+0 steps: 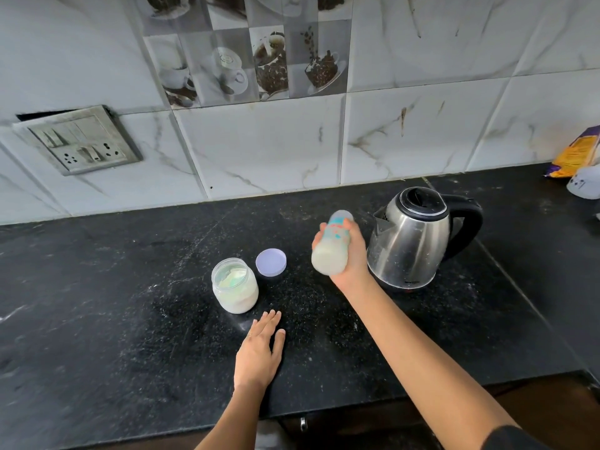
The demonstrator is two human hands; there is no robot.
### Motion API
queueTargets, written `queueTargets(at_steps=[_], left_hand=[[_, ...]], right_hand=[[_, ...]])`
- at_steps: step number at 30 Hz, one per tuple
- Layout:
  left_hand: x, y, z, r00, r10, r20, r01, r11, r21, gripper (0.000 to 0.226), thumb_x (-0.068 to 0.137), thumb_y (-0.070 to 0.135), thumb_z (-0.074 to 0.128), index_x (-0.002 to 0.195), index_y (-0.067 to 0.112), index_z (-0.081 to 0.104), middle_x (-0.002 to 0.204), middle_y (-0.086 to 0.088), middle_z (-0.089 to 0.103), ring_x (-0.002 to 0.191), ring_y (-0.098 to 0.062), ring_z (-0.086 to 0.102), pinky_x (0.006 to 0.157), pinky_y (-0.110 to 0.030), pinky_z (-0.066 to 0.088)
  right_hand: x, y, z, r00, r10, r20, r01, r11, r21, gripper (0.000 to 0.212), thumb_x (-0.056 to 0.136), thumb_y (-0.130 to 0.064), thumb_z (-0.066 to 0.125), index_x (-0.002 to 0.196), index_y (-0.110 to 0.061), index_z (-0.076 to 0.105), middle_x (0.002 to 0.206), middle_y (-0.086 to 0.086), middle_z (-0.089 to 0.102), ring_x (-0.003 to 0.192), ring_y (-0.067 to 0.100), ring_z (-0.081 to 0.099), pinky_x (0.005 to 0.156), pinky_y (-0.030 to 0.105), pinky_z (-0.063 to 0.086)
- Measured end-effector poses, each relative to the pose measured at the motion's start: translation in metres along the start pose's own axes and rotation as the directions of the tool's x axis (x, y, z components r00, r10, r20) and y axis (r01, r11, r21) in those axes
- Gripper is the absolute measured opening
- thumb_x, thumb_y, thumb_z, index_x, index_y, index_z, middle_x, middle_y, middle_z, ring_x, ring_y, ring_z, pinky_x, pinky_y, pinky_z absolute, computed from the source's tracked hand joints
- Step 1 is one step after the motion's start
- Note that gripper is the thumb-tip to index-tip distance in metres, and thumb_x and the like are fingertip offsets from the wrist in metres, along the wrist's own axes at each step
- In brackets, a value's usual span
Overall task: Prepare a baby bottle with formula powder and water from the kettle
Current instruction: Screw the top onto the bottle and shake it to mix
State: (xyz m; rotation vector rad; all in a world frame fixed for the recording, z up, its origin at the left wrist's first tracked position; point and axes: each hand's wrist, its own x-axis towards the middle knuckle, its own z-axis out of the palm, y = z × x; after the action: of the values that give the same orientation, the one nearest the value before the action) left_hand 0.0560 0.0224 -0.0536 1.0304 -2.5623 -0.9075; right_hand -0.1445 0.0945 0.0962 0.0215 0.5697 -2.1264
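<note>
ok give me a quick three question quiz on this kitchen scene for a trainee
1. What does the right hand grip? A a spoon; B the baby bottle; C a whisk.
2. True or false: the formula jar stands open, its lid lying on the counter beside it.
3. Fill in: the left hand lies flat on the counter, while the steel ____ stands just right of the bottle.

Key: 1 B. 2 true. 3 kettle.
</note>
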Motion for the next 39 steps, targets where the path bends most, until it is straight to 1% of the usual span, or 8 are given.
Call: queueTargets(at_steps=[4,9,12,16,22,29,34,39], left_hand=[[0.0,0.0,-0.001,1.0,0.0,0.002,0.0,1.0,-0.002,0.042,0.098,0.042,0.043,0.14,0.038,0.043,0.15,0.017,0.035,0.143,-0.008,0.021,0.111,-0.029,0.029],[0.0,0.0,0.0,1.0,0.0,-0.001,0.0,1.0,0.005,0.042,0.098,0.041,0.044,0.14,0.037,0.043,0.15,0.016,0.035,0.143,-0.009,0.021,0.112,-0.029,0.028],[0.0,-0.001,0.0,1.0,0.004,-0.001,-0.004,1.0,0.008,0.042,0.098,0.041,0.044,0.14,0.038,0.043,0.15,0.017,0.035,0.143,-0.009,0.021,0.111,-0.028,0.028],[0.0,0.0,0.002,1.0,0.005,-0.009,-0.005,1.0,0.009,0.041,0.098,0.04,0.045,0.139,0.037,0.045,0.149,0.016,0.037,0.143,-0.009,0.023,0.111,-0.027,0.028],[0.001,-0.002,0.002,1.0,-0.002,-0.014,0.002,1.0,0.014,0.041,0.098,0.041,0.045,0.139,0.038,0.045,0.149,0.016,0.037,0.143,-0.009,0.024,0.109,-0.028,0.031],[0.001,0.0,0.002,1.0,-0.005,-0.012,0.005,1.0,0.016,0.042,0.098,0.041,0.045,0.139,0.038,0.044,0.149,0.016,0.037,0.143,-0.01,0.023,0.11,-0.029,0.031],[0.0,0.0,0.0,1.0,0.0,-0.007,0.0,1.0,0.01,0.042,0.098,0.042,0.044,0.139,0.038,0.043,0.149,0.016,0.036,0.143,-0.01,0.022,0.112,-0.03,0.031],[-0.001,0.002,-0.001,1.0,-0.007,-0.005,0.007,1.0,0.006,0.042,0.098,0.041,0.044,0.14,0.038,0.043,0.15,0.016,0.035,0.143,-0.01,0.022,0.113,-0.031,0.031]], right_hand=[[-0.006,0.0,-0.004,0.999,-0.01,0.034,0.014,0.989,-0.145,0.051,0.077,-0.025,0.062,0.124,-0.019,0.041,0.089,0.008,0.057,0.057,0.02,0.059,0.051,0.027,0.054],[0.0,-0.007,-0.004,0.999,-0.032,0.038,0.032,0.999,-0.004,0.045,0.08,-0.03,0.062,0.116,-0.013,0.043,0.086,0.006,0.055,0.055,0.018,0.059,0.051,0.024,0.053],[-0.006,0.0,-0.003,0.996,0.043,0.079,-0.029,0.986,-0.164,0.04,0.082,-0.026,0.058,0.119,-0.016,0.044,0.088,0.008,0.057,0.056,0.019,0.059,0.05,0.027,0.053],[0.002,-0.007,-0.004,0.999,0.031,0.011,-0.031,0.999,0.044,0.03,0.091,-0.032,0.048,0.113,-0.012,0.044,0.082,0.005,0.056,0.054,0.018,0.059,0.051,0.024,0.053],[-0.003,-0.001,-0.002,0.996,0.039,0.081,-0.034,0.997,-0.067,0.023,0.092,-0.029,0.047,0.109,-0.013,0.047,0.083,0.007,0.056,0.053,0.019,0.058,0.049,0.026,0.052],[-0.004,-0.006,0.01,0.989,0.007,0.145,0.014,0.989,-0.147,0.04,0.087,-0.028,0.052,0.122,-0.017,0.038,0.086,0.007,0.055,0.055,0.019,0.059,0.05,0.026,0.052],[-0.012,-0.002,0.014,0.968,0.07,0.243,-0.018,0.978,-0.207,0.075,0.058,-0.03,0.084,0.12,-0.02,0.044,0.089,0.01,0.056,0.056,0.022,0.06,0.049,0.029,0.053],[-0.009,-0.008,0.012,0.991,0.001,0.136,0.009,0.997,-0.073,0.058,0.066,-0.026,0.074,0.114,-0.014,0.043,0.086,0.007,0.055,0.054,0.018,0.06,0.05,0.026,0.053]])
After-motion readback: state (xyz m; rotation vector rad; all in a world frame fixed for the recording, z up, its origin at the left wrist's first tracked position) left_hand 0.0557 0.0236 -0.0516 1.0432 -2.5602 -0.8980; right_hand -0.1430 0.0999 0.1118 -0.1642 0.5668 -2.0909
